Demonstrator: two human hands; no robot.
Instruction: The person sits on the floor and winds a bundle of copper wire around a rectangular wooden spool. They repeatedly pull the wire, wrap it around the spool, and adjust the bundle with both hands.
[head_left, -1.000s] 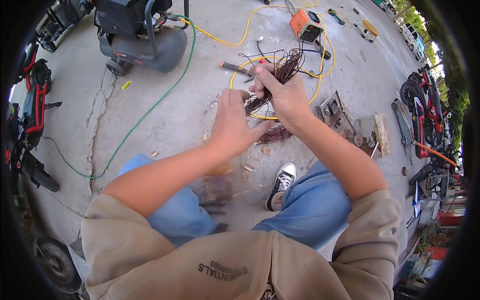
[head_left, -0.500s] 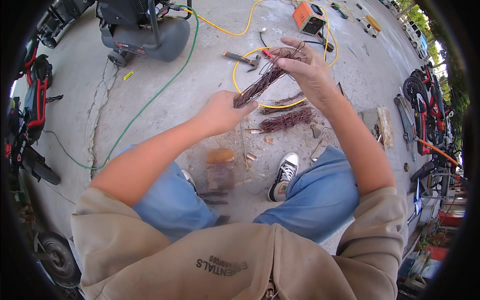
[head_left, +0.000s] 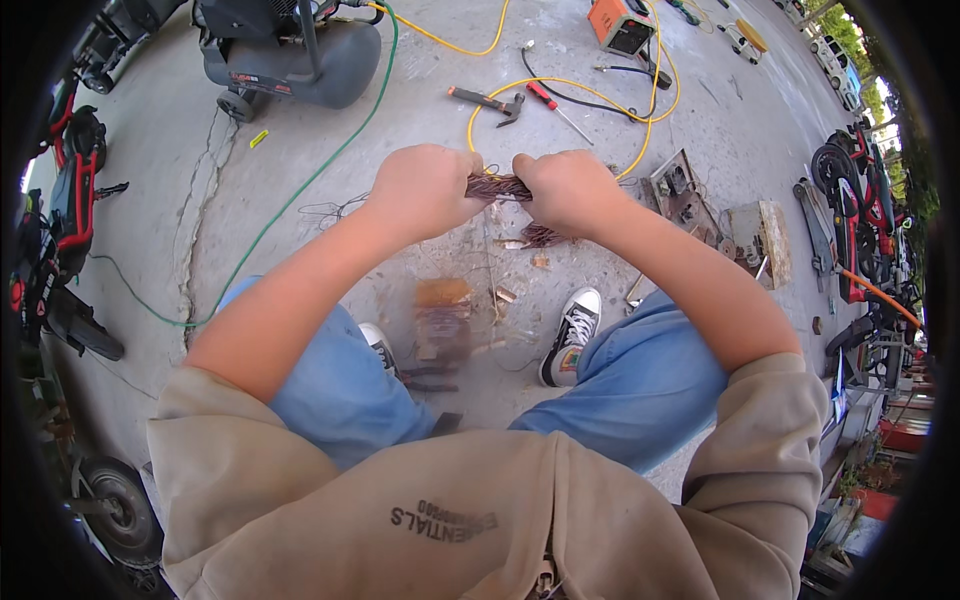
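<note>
**Both fists locked on a copper bundle**

Over the concrete floor (head_left: 300,150), right in front of the seated person's chest, the left hand (head_left: 420,192) and the right hand (head_left: 568,190) are both closed tight, each clamped round one end of a reddish-brown bundle of copper wire (head_left: 498,186). Only a short middle stretch shows between the knuckles. Its long axis runs straight across, left to right, level between the two fists, so neither hand is nearer: they share it evenly, thumbs meeting toward the gap.

Directly below the hands, on the floor between the two sneakers (head_left: 572,335), lies a second clump of copper strands (head_left: 545,236) with small offcuts scattered round it, and a blurred brownish block (head_left: 443,318) (too smeared to name).

Toward the floor's far edge: a hammer (head_left: 492,101) and a red-handled screwdriver (head_left: 548,100) side by side, ringed by a yellow cable (head_left: 470,118). An orange box-shaped machine (head_left: 620,25) sits beyond them. At the far left stands a grey air compressor (head_left: 295,55) carrying a small rectangular label on its tank, with a green hose (head_left: 300,190) trailing down from it. A little yellow tag (head_left: 258,138) lies near its wheel.
</note>
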